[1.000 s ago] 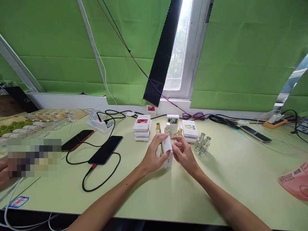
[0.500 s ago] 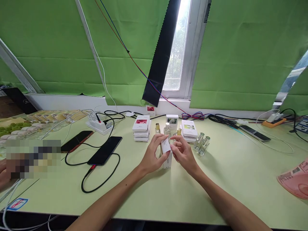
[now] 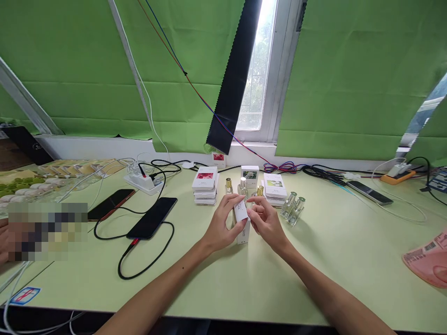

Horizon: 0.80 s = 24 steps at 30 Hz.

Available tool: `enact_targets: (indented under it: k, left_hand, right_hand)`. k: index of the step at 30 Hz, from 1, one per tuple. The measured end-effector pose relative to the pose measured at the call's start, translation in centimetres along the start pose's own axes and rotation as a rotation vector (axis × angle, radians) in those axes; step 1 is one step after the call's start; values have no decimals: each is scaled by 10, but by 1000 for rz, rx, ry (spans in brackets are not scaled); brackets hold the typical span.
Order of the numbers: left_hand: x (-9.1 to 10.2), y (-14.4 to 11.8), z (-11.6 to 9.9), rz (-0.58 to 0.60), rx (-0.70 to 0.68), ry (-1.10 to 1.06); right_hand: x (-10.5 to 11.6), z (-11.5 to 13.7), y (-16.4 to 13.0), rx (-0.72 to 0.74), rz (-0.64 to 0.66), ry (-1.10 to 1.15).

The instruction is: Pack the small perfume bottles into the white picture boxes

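In front of me a small white perfume box (image 3: 243, 234) stands on the table, its top panel tilted. My left hand (image 3: 220, 225) is closed around the box's left side, thumb across the front and fingers over the top. My right hand (image 3: 268, 225) pinches at the top panel's right edge; its fingertips partly hide that edge. Just behind the hands are a glass bottle with a silver cap (image 3: 242, 187) and two with gold caps, one at the left (image 3: 228, 185) and one partly hidden (image 3: 260, 190). Two green-capped bottles (image 3: 296, 212) lean together at the right.
Flat white boxes are stacked at left (image 3: 205, 188) and right (image 3: 274, 190), with an upright box (image 3: 250, 175) between. Phones (image 3: 152, 217), cables and a power strip (image 3: 145, 182) lie at left. Another phone (image 3: 369, 192) and a pink packet (image 3: 429, 261) are rightward. A co-worker's hand is at far left.
My hands and the box hold almost the same position. At the far left, the co-worker's hand has shifted slightly.
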State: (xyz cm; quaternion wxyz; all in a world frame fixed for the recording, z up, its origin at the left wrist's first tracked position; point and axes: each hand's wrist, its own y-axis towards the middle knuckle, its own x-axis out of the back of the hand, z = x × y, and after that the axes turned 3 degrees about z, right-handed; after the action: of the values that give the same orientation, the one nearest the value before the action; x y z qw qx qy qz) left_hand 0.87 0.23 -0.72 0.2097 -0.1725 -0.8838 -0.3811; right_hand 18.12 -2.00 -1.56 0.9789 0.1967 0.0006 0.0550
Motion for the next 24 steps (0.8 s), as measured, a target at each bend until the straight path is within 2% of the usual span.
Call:
enact_targets:
  k: [24]
  left_hand:
    - [-5,0,-2,-26,20,46]
  right_hand:
    - [-2,4,0,-59,32,65]
